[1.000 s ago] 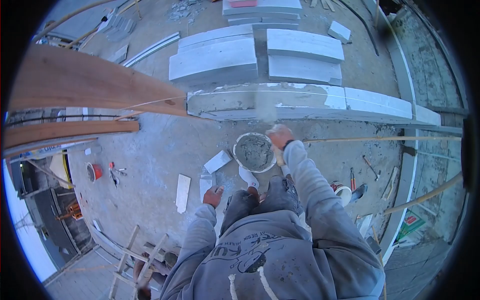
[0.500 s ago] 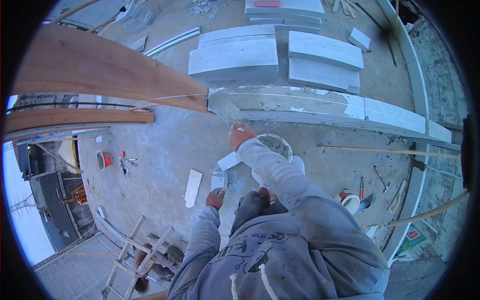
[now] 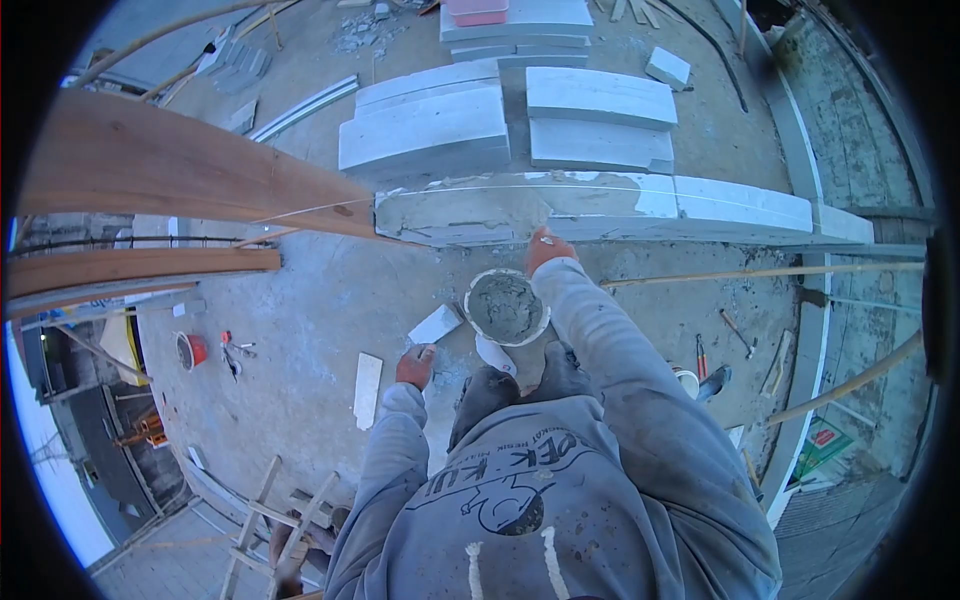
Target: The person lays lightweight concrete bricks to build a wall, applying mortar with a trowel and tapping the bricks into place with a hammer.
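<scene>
My right hand is closed around a trowel, whose grey blade lies against the mortar on top of a low wall of white blocks. Wet grey mortar coats the left stretch of that wall, beneath a taut string line. Nearer to me, a round bucket of mortar stands between the wall and my knees. My left hand hangs at my left side with its fingers curled, and nothing shows in them. A white block offcut lies on the floor just beyond it.
White blocks are stacked behind the wall. A wooden board meets its left end. To the right are a bamboo pole and a hammer. A red bucket stands left; a person is partly visible beside a wooden ladder.
My right hand has drawn the trowel rightward along the wall top from its left end. Mortar now covers that end more fully. My view has shifted, and the mortar bucket shows whole.
</scene>
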`<act>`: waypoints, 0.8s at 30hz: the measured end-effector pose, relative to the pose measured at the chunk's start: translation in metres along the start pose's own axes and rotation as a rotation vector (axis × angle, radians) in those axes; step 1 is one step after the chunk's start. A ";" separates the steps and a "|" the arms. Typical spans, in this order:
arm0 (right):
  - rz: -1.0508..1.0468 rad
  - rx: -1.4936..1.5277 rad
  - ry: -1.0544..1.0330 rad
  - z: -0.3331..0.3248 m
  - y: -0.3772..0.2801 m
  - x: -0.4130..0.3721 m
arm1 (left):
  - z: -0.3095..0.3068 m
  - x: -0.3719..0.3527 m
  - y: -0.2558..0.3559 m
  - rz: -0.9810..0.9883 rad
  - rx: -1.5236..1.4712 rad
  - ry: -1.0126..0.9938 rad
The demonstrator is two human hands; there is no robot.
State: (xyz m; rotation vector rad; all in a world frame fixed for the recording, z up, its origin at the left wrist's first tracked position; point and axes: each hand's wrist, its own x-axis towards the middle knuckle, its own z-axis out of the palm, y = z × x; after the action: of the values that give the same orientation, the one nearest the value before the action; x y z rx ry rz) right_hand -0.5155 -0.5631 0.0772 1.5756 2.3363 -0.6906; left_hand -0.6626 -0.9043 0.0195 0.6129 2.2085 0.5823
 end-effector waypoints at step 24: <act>0.254 0.065 -0.137 -0.093 0.200 -0.020 | 0.032 -0.013 0.029 0.030 -0.050 -0.002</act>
State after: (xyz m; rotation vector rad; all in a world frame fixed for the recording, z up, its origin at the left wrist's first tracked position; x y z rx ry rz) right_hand -0.3183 -0.4703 0.1161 1.7523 1.9909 -0.7928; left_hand -0.6236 -0.8823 0.0235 0.6216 2.1797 0.6498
